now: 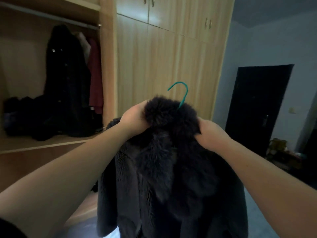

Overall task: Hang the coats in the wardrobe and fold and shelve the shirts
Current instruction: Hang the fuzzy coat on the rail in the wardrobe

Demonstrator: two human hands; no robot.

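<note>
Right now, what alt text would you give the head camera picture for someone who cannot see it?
Two bare hands, left hand and right hand, grip the furry collar of a dark fleece coat with a teal hanger hook poking out above it. At the left, an open wardrobe holds a dark coat and a red garment on its rail.

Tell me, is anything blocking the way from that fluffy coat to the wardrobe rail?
Nothing visible does. Both hands, left and right, hold the dark coat on its green hanger; the open wardrobe's rail has bare length left of the hanging clothes.
</note>
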